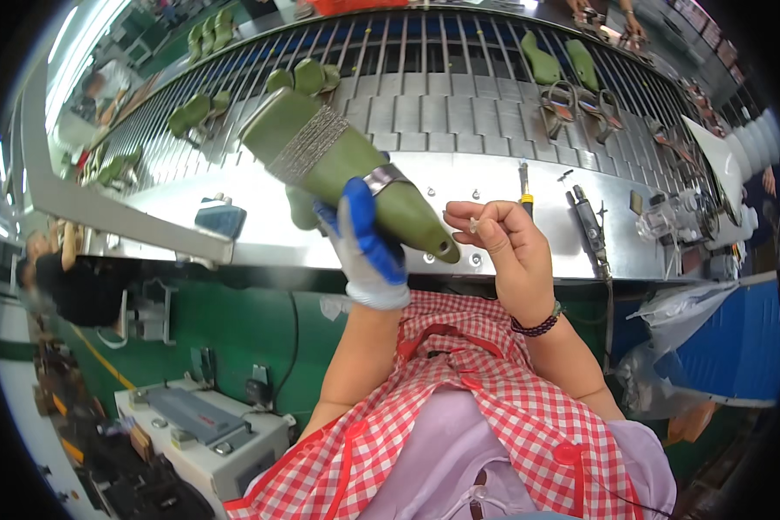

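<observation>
In a white glove with blue fingers, my left hand (369, 247) grips a green shoe last (338, 160) from below. The last is tilted, its pointed toe toward my right hand and its heel up at the left. A wide glittery strap (310, 143) crosses it near the heel, and a narrow shiny strap (383, 178) wraps it nearer the toe. Beside the toe, my bare right hand (516, 251) pinches a small whitish, translucent bit (474, 225) between thumb and finger. What that bit is cannot be made out. Part of another green form shows behind my left hand.
A slatted metal conveyor (425, 108) runs across the back, carrying green lasts (542, 65) and sandals (563, 106). On the steel ledge lie a yellow-black screwdriver (526, 186), a black hand tool (588, 225), a dark blue pad (219, 218) and clear bottles (672, 217) at right.
</observation>
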`<state>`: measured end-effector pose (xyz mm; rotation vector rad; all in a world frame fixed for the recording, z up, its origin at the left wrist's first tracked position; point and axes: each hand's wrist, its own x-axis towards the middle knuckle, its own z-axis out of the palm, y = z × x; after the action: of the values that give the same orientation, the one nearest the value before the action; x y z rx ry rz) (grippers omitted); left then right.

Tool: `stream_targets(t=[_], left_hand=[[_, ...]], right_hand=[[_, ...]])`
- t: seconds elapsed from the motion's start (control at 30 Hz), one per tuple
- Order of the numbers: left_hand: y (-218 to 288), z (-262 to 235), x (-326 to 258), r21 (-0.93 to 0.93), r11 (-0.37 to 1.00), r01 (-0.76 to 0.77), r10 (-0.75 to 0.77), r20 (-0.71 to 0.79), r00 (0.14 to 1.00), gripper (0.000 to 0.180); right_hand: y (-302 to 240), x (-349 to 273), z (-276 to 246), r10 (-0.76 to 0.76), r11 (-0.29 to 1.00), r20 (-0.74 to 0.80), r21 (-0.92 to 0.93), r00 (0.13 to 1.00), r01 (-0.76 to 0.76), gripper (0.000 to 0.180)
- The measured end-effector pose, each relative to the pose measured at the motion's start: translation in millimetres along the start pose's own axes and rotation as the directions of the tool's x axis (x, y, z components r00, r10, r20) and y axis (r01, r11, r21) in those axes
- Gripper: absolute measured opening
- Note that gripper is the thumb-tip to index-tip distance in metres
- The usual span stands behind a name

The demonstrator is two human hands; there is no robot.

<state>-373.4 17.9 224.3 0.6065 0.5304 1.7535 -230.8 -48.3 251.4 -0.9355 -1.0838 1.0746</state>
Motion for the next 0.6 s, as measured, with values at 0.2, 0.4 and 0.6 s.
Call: stream_targets(t=[0.2,0.4,0.6], left_hand=[[24.5,-12.1,-2.6,-0.372,0.661,0.652,-0.462,0.483,0.744,0.081],[15.7,-12.2,-42.1,-0.468,0.349,0.812,-0.522,0.622,0.583,0.089],[14.9,-1.2,-55.0,-0.456,0.128,0.881,-0.541,0.712,0.448,0.088]], right_hand=[[-6.6,14.6,-20.5,-0.162,0.970,-0.060,-0.191,0.985,0.148,0.016],[-21.1,29.8,-16.6,-0.334,0.849,0.044,-0.419,0.941,0.321,0.013],[-25.6,37.5,-10.5,-0.365,0.831,0.109,-0.410,0.924,0.377,0.013]])
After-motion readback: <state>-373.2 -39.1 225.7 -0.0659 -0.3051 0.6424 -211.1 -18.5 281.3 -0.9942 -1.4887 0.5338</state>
